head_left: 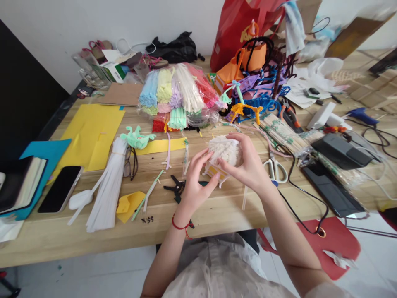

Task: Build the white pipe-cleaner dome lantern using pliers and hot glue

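Observation:
Both hands are around a small craft model (pixel 228 151) with a fluffy white top and yellow, white-edged sides, low over the table. My left hand (pixel 198 182) has its fingers curved against the near left of the white top, thumb by the yellow side. From the right, my right hand (pixel 246 167) wraps the top, with its thumb across the front and fingers over the back. Black pliers (pixel 175 187) lie beside my left hand, partly hidden by it. White-handled scissors (pixel 276 170) rest to the right of my right forearm.
Bundled coloured pipe cleaners (pixel 173 89) lie at the back beside a red bag (pixel 231 37). White strips (pixel 108 190), a phone (pixel 60 189) and yellow sheets (pixel 89 128) are on the left. A black cable (pixel 293 184) loops on the right near packs of wooden sticks (pixel 282 134).

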The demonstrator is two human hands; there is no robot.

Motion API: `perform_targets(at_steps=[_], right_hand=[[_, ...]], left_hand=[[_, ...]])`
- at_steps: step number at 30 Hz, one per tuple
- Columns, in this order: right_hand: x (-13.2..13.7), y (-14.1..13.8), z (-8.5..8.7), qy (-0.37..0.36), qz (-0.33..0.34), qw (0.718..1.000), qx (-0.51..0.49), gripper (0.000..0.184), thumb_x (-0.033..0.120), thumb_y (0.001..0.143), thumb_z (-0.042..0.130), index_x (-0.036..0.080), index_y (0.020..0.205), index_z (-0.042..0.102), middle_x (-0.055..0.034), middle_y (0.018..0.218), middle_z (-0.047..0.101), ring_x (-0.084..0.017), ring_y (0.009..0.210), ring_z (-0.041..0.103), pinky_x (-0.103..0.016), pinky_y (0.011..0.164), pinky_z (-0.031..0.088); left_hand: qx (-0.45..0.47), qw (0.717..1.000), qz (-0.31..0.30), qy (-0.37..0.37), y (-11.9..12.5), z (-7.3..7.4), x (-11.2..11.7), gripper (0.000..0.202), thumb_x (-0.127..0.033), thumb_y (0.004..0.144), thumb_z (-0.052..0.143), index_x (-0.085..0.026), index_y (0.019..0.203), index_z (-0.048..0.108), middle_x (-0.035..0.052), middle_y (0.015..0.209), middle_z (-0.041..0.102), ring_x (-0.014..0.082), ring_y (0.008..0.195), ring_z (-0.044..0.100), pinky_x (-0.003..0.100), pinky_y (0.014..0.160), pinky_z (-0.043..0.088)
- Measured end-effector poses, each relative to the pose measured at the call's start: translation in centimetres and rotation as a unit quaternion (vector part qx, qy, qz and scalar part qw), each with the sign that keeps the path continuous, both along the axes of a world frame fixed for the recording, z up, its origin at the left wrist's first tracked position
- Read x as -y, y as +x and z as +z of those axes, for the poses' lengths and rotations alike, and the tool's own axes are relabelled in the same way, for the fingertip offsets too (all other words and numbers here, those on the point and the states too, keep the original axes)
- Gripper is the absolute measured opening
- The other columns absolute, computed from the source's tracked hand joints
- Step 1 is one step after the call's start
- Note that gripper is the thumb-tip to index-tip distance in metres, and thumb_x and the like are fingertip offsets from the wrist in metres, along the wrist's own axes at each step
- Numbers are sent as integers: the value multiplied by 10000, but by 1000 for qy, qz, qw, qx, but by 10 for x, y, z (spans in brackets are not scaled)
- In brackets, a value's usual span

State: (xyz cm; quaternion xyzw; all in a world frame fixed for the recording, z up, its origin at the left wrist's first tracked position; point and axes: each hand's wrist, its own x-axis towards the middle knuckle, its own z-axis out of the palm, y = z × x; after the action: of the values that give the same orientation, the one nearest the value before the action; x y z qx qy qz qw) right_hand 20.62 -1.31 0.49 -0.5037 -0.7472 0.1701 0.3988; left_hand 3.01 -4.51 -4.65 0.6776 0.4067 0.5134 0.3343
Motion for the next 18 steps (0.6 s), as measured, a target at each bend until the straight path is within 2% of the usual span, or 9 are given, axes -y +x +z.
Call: perform_targets(at_steps=[14, 18], right_hand=[[-2, 3, -2, -3, 25, 1000, -19, 534, 397, 791, 726, 263, 1245, 479, -124, 1292, 578, -337, 1267, 534, -539, 1067, 415], [-1, 4, -1, -6, 27, 999, -16, 580, 443, 778, 752, 267, 1257, 477, -128, 1292, 578, -336, 1268, 533, -542, 1066, 418]], left_hand=[[-6, 1000, 8, 0, 0, -2, 0, 523, -252, 913, 631, -317, 1409, 480, 97, 1490, 465, 267, 1383, 465, 471, 1095, 482], [-9, 1000, 10, 2, -1, -2, 0, 521, -252, 912, 633, -320, 1405, 481, 96, 1486, 471, 269, 1378, 469, 476, 1091, 484]])
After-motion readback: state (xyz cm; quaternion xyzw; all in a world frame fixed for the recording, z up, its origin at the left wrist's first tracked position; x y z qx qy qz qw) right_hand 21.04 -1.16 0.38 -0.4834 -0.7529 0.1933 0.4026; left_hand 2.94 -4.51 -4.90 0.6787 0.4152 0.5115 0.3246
